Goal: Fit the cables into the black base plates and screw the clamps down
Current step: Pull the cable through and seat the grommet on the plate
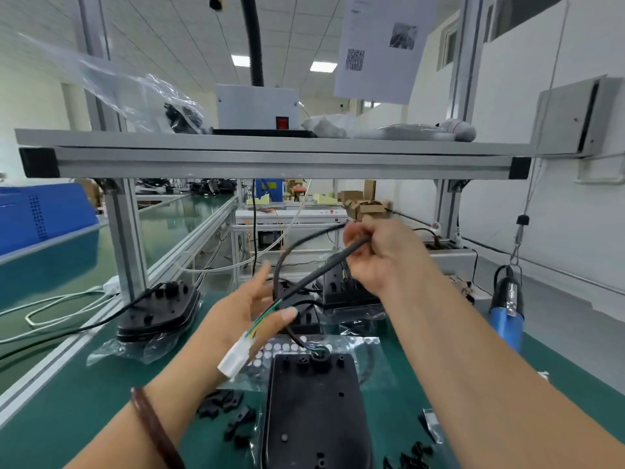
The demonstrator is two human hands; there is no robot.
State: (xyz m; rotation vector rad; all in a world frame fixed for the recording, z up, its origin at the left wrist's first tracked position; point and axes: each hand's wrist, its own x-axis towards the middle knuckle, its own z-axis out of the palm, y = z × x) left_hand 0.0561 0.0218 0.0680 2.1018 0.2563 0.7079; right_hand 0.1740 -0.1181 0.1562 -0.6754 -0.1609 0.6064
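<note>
A black base plate [313, 404] lies on the green mat at the bottom middle, with thin wires entering its far end. My right hand [378, 252] is raised above the bench and grips a black cable [314, 272]. The cable runs down to the left and ends in coloured wires and a white connector [234, 358]. My left hand [250, 313] sits by those wires with straight fingers, the thumb against them. Small black clamps [225, 406] lie in a plastic bag left of the plate.
A stack of finished black plates [159, 309] with cables sits at the left by the frame post [126, 238]. More plates [341, 289] stand behind my hands. A blue electric screwdriver [505, 306] hangs at the right. An aluminium shelf [270, 157] spans overhead.
</note>
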